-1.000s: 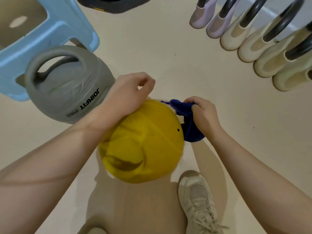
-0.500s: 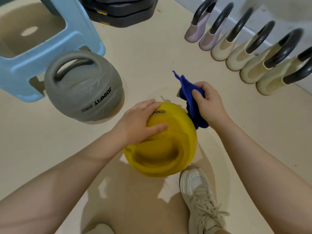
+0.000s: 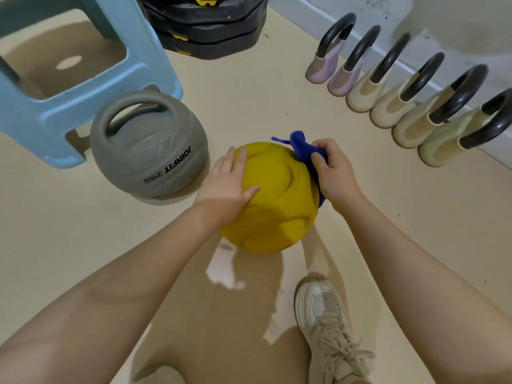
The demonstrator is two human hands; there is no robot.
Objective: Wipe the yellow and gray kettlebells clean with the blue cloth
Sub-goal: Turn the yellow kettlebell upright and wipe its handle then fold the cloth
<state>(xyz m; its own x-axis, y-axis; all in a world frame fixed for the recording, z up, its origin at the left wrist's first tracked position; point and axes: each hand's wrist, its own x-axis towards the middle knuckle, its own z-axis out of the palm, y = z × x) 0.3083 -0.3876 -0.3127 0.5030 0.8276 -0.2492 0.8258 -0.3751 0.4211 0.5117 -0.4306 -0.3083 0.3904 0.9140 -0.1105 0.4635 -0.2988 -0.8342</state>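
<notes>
Head view, one entry. Round yellow rubber-look kettlebell (image 3: 273,198): on the beige floor (image 3: 277,92) at centre frame, turned so that no handle shows; a dished, moulded face points up toward the camera. Left hand (image 3: 228,180): laid flat and open on the yellow kettlebell's left flank, fingers spread along the curve and thumb across the near face, pressing without closing around anything. Right hand (image 3: 333,173): fingers curled tight on a bunched deep-blue cloth (image 3: 303,151), which is pressed against the yellow kettlebell's upper right side; a loose tuft and thread of cloth stick up above the knuckles, and a further fold shows below the hand against the kettlebell's right edge. Round gray kettlebell with moulded loop handle and black "JOINFIT" lettering (image 3: 149,151): upright on the floor, just to the left of the yellow one, not touching it. Pale blue plastic stool (image 3: 91,76): behind the gray kettlebell, one leg close to it. Stack of black weight plates with yellow marks (image 3: 205,26): top centre. Row of lilac and cream weights with black loop handles (image 3: 410,95): along the white wall, upper right. Cream lace-up sneaker (image 3: 329,325): lower right, on the floor.
</notes>
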